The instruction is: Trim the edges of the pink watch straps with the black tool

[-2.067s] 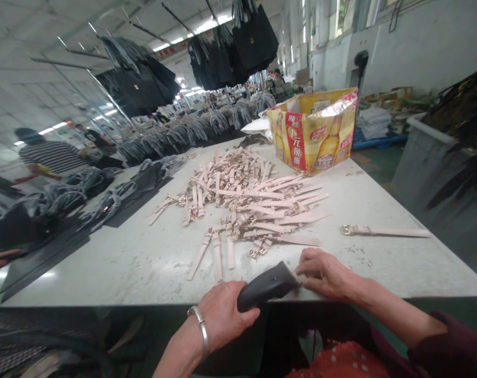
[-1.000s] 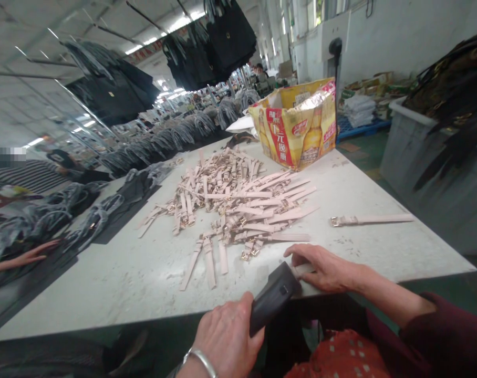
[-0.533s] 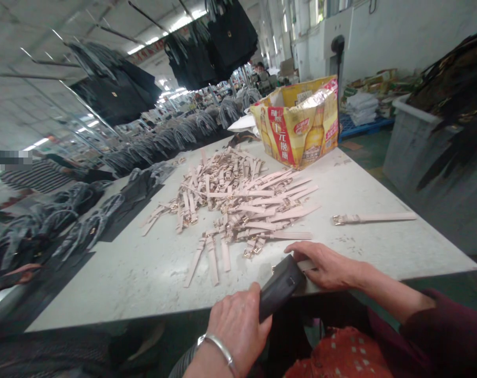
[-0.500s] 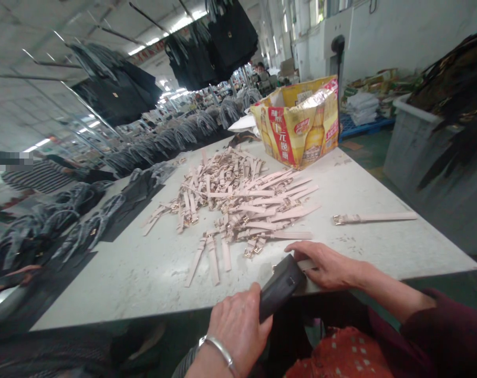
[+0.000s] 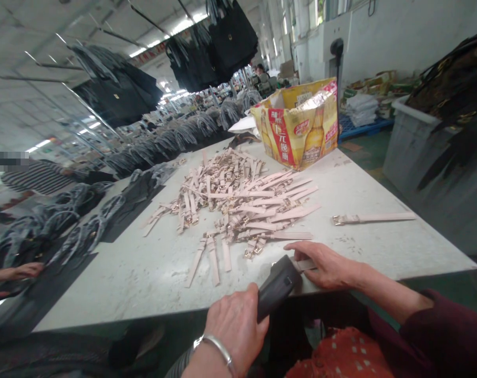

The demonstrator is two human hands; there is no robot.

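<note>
At 9 o'clock, black bags point(image 5: 124, 210) with wrapped handles. Another person's hand point(image 5: 28, 270) at 8 o'clock, near the bags. Big heap of pink straps point(image 5: 258, 193) in the middle of the bench point(image 5: 124, 283). At 6 o'clock, left hand point(image 5: 234, 325), fingers curled round a black tool point(image 5: 276, 291). At 1 o'clock, a yellow box point(image 5: 293, 139). At 5 o'clock, a pink strap point(image 5: 306, 264) between tool and right hand point(image 5: 331, 268), with one end hidden. Right fingers pinching its flat part. Lone strap point(image 5: 380, 217) at 3 o'clock. Gray bin point(image 5: 404, 157) at 2 o'clock. Held strap probably light, bendy, a bit slippery, hard to break. Best to grab by the flat part. Tool likely hard and heavier, best gripped round the handle.
</note>
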